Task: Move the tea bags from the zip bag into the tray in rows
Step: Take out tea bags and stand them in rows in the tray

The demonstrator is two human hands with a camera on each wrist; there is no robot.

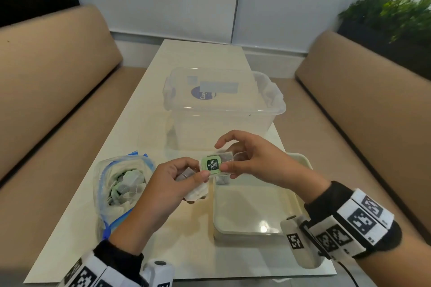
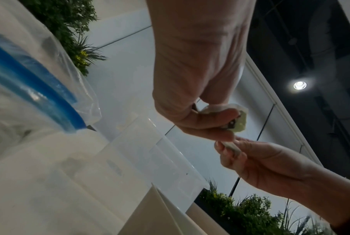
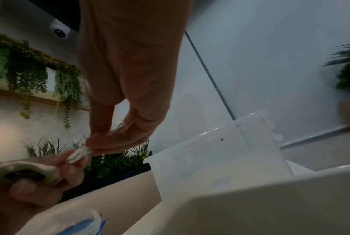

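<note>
A clear zip bag [image 1: 121,184] with a blue seal lies open at the table's left, with several tea bags inside. My left hand [image 1: 198,173] grips a small bunch of tea bags [image 1: 194,190] just right of it. My right hand [image 1: 227,163] pinches one tea bag by its green tag [image 1: 211,165], which touches my left thumb, above the far left corner of the cream tray [image 1: 256,230]. One tea bag [image 1: 222,180] lies in that corner. In the right wrist view the right fingertips [image 3: 101,143] pinch paper [image 3: 80,155].
A clear plastic box [image 1: 221,105] with its lid on stands just behind the hands and the tray. Beige benches flank the white table [image 1: 182,240], and planters sit at both back corners.
</note>
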